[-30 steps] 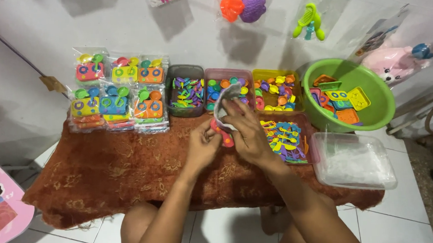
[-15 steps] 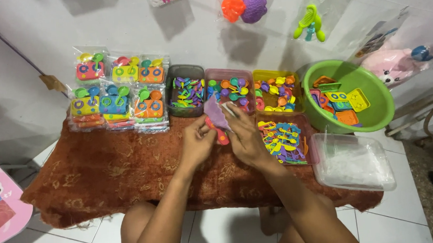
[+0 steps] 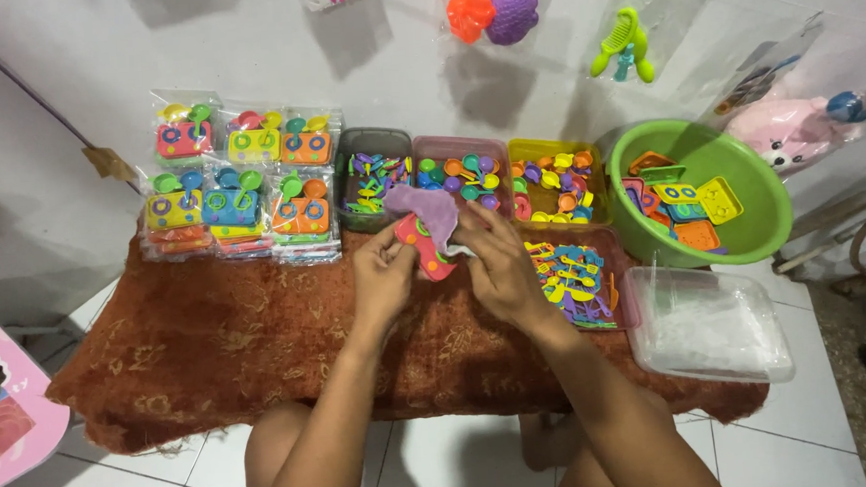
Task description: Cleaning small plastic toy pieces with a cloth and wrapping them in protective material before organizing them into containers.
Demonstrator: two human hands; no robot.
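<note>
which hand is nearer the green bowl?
Right. The right hand is at the table's middle, on the side toward the green bowl, with a tray of small toys between them. The left hand sits farther off, beyond the red toy piece.

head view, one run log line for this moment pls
left hand: grips red toy stove | right hand: holds purple toy plate over stove | surface: brown-clothed table | nearby: green basin, toy trays

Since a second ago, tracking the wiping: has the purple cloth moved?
Yes. The purple cloth now drapes over the red toy, lower and left, off the pink tray toward the brown cloth.
</note>
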